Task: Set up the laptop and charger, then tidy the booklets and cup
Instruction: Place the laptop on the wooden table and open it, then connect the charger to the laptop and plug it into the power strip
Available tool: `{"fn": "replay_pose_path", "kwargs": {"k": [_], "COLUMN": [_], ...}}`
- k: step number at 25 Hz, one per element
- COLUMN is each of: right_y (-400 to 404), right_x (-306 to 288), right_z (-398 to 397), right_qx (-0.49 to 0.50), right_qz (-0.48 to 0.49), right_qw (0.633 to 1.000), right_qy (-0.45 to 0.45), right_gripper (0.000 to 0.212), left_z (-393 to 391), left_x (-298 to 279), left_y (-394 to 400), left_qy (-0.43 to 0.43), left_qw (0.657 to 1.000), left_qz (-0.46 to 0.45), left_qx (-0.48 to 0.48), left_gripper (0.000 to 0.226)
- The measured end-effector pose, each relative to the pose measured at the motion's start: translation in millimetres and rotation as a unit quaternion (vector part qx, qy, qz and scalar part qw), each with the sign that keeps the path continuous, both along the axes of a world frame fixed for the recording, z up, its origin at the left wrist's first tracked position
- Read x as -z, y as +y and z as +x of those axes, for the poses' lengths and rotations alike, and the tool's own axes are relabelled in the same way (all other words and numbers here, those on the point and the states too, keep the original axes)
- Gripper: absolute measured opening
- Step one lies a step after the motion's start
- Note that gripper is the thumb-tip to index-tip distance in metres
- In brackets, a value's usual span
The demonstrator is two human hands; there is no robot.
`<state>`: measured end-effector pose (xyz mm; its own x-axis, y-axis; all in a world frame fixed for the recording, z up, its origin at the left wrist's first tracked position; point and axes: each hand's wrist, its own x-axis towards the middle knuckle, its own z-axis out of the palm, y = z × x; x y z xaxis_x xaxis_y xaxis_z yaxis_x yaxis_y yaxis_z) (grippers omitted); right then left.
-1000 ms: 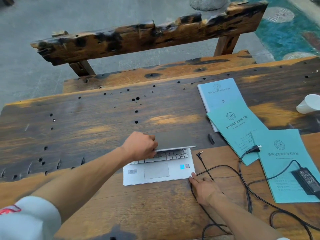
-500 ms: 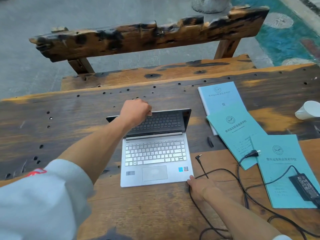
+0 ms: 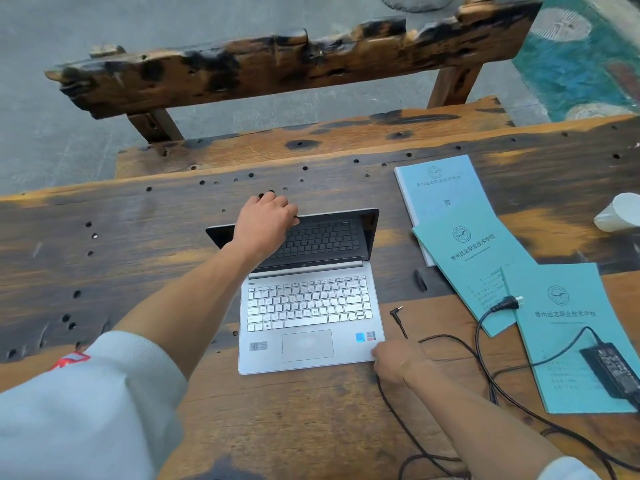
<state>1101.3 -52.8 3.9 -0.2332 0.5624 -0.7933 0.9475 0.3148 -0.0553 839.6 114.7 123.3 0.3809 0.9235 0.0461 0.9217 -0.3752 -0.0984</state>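
Observation:
A silver laptop (image 3: 308, 317) stands open on the wooden table (image 3: 138, 244), its dark screen tilted back. My left hand (image 3: 265, 221) grips the top edge of the lid. My right hand (image 3: 394, 362) presses down on the laptop's front right corner. The black charger brick (image 3: 614, 370) lies on the nearest of three teal booklets (image 3: 568, 337) at the right. Its cable loops across the table; the barrel tip (image 3: 396, 310) lies just right of the laptop and the wall plug (image 3: 507, 303) rests on a booklet. A white paper cup (image 3: 620, 213) lies on its side at the far right.
A rough wooden bench (image 3: 294, 64) stands beyond the table's far edge. The table top has several small holes. Cable slack (image 3: 433, 455) trails off the near edge under my right forearm. Grey floor lies behind the bench.
My left hand has swung the laptop lid up from nearly closed to wide open. My right hand has stayed on the front right corner.

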Motion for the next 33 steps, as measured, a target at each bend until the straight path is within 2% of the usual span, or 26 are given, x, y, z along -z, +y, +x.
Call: {"fn": "replay_pose_path", "kwargs": {"k": [4,8,10,13,16,19,21,27,30,31,33], "right_y": [-1.6,0.5,2.1,9.4,20.3,27.4,30.5,46.0,57.0,62.4,76.8], "right_x": [6.5,8.0,10.7,20.2,30.9,43.9,48.7,56.7,58.0,58.5,56.3], "right_z": [8.6,24.7,34.5,45.6,50.0,48.8,47.8,54.8,51.4,50.5,50.5], "right_qx": [0.084,0.249,0.307,0.342,0.341,0.301,0.262,0.193,0.167,0.171,0.22], "right_qz": [0.072,0.176,0.21,0.218,0.227,0.221,0.231,0.238,0.256,0.267,0.263], "right_qw": [0.992,0.946,0.922,0.908,0.905,0.92,0.931,0.946,0.947,0.942,0.927], "right_qy": [0.059,0.105,0.106,0.106,0.112,0.117,0.106,0.103,0.1,0.109,0.151], "right_gripper": [0.034,0.021,0.017,0.014,0.019,0.024,0.024,0.017,0.037,0.035,0.013], "left_z": [-4.1,22.6,47.5,77.2,100.1,123.3,134.7,143.1,139.0,137.9,137.3], "left_x": [18.0,29.5,45.8,81.8,108.8,127.6,138.4,160.6,166.6,167.8,169.3], "left_y": [-16.9,-42.1,-62.1,-81.4,-82.3,-75.1,-71.0,-66.3,-65.6,-66.0,-66.9], "left_qy": [-0.045,-0.105,-0.113,-0.049,-0.02,-0.022,-0.018,0.012,0.019,0.02,0.02], "left_qw": [0.998,0.983,0.984,0.989,0.972,0.946,0.94,0.939,0.941,0.943,0.945], "left_qz": [0.031,0.147,0.11,-0.049,-0.233,-0.314,-0.33,-0.338,-0.332,-0.329,-0.321], "left_qx": [-0.007,0.018,0.077,0.131,0.01,-0.077,-0.082,-0.067,-0.056,-0.053,-0.05], "left_gripper": [0.028,0.03,0.027,0.038,0.064,0.091,0.101,0.111,0.116,0.117,0.118]}}
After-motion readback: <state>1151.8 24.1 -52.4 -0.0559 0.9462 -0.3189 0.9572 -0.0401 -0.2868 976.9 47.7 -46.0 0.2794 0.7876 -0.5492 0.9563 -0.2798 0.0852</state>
